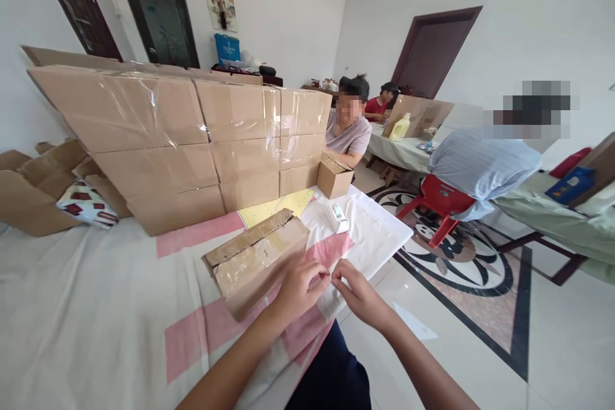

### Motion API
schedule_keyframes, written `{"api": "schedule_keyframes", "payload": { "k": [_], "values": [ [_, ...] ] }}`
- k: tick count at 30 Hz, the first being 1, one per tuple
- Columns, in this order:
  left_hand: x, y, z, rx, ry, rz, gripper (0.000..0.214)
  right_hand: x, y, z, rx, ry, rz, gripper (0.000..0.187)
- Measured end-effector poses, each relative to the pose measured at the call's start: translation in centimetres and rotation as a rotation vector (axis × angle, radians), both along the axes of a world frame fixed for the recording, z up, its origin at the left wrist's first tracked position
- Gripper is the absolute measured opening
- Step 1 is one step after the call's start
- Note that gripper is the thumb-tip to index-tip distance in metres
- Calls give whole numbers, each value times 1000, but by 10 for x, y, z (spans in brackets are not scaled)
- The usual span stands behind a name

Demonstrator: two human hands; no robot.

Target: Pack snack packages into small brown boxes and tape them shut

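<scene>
Head view shows the left hand [298,287] and right hand [356,289] close together near the edge of the cloth-covered surface [372,221], each grip curled in, though I cannot tell whether the fingertips merely press together or pinch something thin. Just beside the left hand lies a taped cardboard box [262,253], its near side partly covered by that hand, so contact is unclear. Beyond, a small white box [338,219] bears unreadable print, and stacked cartons [192,147] partly hide a person [353,136].
</scene>
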State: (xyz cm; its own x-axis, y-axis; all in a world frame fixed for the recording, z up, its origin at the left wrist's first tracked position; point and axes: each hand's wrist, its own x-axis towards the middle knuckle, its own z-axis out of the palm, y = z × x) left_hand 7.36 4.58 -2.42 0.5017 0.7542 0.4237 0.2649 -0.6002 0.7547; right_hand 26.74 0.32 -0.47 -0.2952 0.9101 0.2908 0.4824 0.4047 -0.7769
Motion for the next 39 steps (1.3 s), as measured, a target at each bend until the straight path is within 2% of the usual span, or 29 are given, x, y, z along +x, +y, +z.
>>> {"api": "schedule_keyframes", "payload": {
  "k": [4,9,13,15,17,19,21,24,26,28,32,36,39],
  "values": [
    [-8,-8,-10,-51,10,-60,19,-7,-13,-5,-30,-7,44,16],
    [-6,-10,-18,13,43,-70,18,-5,-15,-15,-91,-73,8,18],
    [-5,-17,-20,151,57,93,26,8,0,-6,-131,-161,-9,17],
    [-10,-29,-15,168,20,183,29,9,18,9,-41,-185,-51,28],
    [-22,-44,-5,117,-21,197,27,-1,42,27,142,-214,-48,36],
    [-42,-58,12,48,-25,154,25,-22,68,44,333,-287,73,43],
    [-69,-68,34,-12,1,140,23,-49,91,55,460,-415,226,48],
    [-114,-66,72,-178,38,296,24,-82,110,56,503,-597,347,49],
    [-142,-56,93,-309,76,433,28,-94,114,49,497,-639,354,47],
    [-164,-42,107,-384,136,536,32,-97,114,42,506,-634,333,46],
    [-186,-16,116,-428,281,604,36,-95,113,36,531,-595,308,46],
    [-186,-4,116,-488,406,544,40,-94,115,36,537,-569,316,46],
    [-183,1,116,-499,481,551,36,-95,116,34,541,-556,315,46]
  ]
}}
